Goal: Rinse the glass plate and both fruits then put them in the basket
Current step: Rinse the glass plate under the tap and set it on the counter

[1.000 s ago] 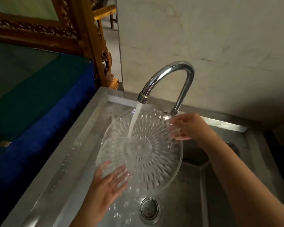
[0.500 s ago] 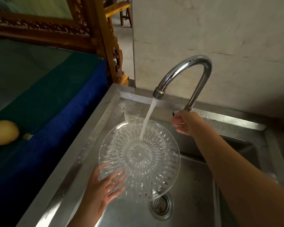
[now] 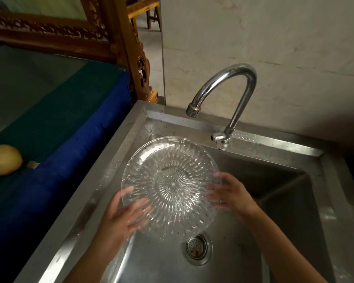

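Note:
A clear cut-glass plate (image 3: 170,176) is held tilted over the steel sink (image 3: 253,252), below and in front of the tap. My left hand (image 3: 127,213) supports its lower left edge from behind, fingers spread against the glass. My right hand (image 3: 231,195) grips the right rim. No water runs from the chrome tap (image 3: 223,78). One yellow fruit (image 3: 3,159) lies on the blue cloth at the far left. A second fruit and the basket are not in view.
The drain strainer (image 3: 198,248) sits under the plate's lower edge. The tap handle (image 3: 220,138) is at the sink's back rim. A blue and green covered surface (image 3: 59,123) borders the sink on the left, with a carved wooden frame (image 3: 129,48) behind.
The water has stopped flowing. My right hand left the tap handle and came down to grip the plate's right rim. The plate has moved lower and nearer to me.

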